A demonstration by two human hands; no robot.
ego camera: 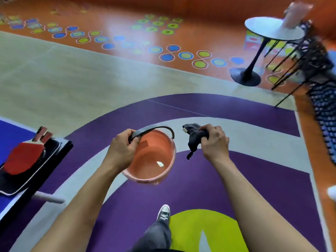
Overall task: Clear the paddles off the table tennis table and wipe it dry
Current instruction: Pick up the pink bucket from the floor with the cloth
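The left hand (121, 148) is curled round the dark handle (156, 128) of a salmon-pink bucket (154, 160), which seems to hang clear of the floor, its near rim blurred. The right hand (213, 142) is clenched on a bunched dark grey cloth (195, 137), a tail of it dangling below the fist. Neither hand has a finger free.

The red paddles (23, 157) are not yet cleared: they lie stacked on a black case (51, 148) at the corner of the blue desk (11, 128), at the left edge of the view, well apart from both hands. The case sits right at the desk's corner.

Something pale glints at the bottom of the bucket — water or a small object, I cannot tell which.

The risks lie mostly with the bucket. If it holds water, a swing on its loose handle could slop some onto the floor beside the person's shoe (163, 213), or onto the desk that is meant to end up dry. Carried close past the corner, it could also catch the case and tip the paddles off. With both hands occupied, reaching for the paddles without first setting something down invites a fumble — a dropped cloth or a tipped bucket.
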